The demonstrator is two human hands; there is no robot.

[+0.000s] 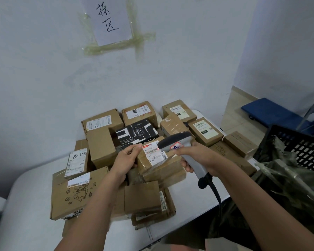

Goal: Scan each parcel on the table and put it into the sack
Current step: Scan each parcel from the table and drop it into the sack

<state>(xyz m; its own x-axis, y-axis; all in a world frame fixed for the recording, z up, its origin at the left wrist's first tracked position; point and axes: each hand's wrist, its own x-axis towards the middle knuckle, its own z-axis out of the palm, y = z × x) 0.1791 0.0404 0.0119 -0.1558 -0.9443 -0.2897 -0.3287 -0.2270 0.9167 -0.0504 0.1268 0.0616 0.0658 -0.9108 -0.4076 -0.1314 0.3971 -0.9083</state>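
A: What is nearest the viewer?
B: Two bare forearms reaching over a white table (pixel 188 211) heaped with cardboard parcels.
A: And the parcel being scanned?
B: The taped brown parcel (pixel 159 164) lies mid-heap, label up, long axis running left to right. The grey scanner (pixel 178 142) points left at that label.
A: The room?
B: White wall behind the heap, a dark sack (pixel 286 187) right of it.
A: The fingers?
B: The left hand (pixel 126 159) curls around the parcel's left edge; the right hand (pixel 194 156) wraps the scanner's handle.
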